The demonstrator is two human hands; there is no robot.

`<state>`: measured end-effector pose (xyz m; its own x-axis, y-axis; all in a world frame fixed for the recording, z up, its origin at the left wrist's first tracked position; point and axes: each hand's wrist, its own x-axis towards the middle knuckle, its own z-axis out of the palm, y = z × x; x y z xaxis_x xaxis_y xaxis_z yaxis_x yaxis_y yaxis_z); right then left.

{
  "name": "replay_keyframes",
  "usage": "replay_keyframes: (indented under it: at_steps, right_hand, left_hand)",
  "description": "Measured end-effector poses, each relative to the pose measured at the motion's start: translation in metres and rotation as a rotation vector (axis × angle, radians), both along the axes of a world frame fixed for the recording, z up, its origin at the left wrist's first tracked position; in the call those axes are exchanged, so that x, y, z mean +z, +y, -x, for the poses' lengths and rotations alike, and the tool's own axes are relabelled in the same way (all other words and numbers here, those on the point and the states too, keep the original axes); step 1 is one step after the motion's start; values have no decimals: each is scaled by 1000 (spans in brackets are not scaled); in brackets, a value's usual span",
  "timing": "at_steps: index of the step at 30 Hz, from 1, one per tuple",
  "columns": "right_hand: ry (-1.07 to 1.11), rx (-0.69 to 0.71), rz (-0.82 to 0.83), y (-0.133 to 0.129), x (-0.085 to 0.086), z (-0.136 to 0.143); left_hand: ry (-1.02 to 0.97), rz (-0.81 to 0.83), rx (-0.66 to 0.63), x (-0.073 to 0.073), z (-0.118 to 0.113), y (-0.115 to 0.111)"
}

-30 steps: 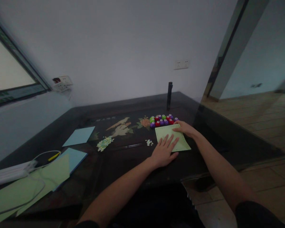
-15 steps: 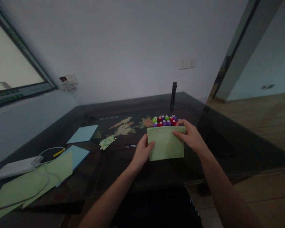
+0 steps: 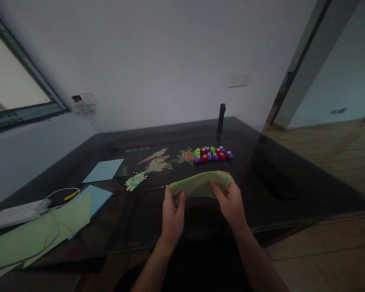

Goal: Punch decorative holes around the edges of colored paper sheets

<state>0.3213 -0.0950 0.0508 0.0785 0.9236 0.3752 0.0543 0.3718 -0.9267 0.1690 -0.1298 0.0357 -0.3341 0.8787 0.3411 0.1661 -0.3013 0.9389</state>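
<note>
Between both hands is a pale green sheet of paper, bowed and tilted so its top edge shows, with small marks near the right end. My left hand pinches its left end, thumb in front. At the right end, my right hand grips it the same way, with its fingers behind the sheet. Just beyond the paper, several small purple, red and green pieces with eye-like tops stand in rows on the dark table. A heap of tiny pale green paper bits lies to the left of my hands.
Blue sheets and larger green sheets lie on the left, with a white power strip and its cable across them. A black upright object stands at the back. A dark flat object rests on the right.
Both hands have come down and nearer to me with the green paper. It has gone from flat and facing me to bowed and tilted, uncovering the coloured pieces behind.
</note>
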Motion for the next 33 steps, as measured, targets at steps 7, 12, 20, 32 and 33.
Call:
replay_keyframes:
  at_steps: [7,12,20,32,33]
  right_hand:
    - [-29,67,71,6,-26,0]
    - [-11,109,100,7,-32,-1]
    - [0,140,144,6,-46,-6]
    - [-118,101,153,0,-52,-8]
    - [-147,92,154,0,-53,-8]
  left_hand:
    - [-88,58,-12,-18,1,-3]
    - [-68,73,-22,-19,4,-1]
    - [-30,140,-20,-26,1,-6]
    - [-88,201,-57,-32,2,-6]
    - [-71,211,-63,-33,2,-7]
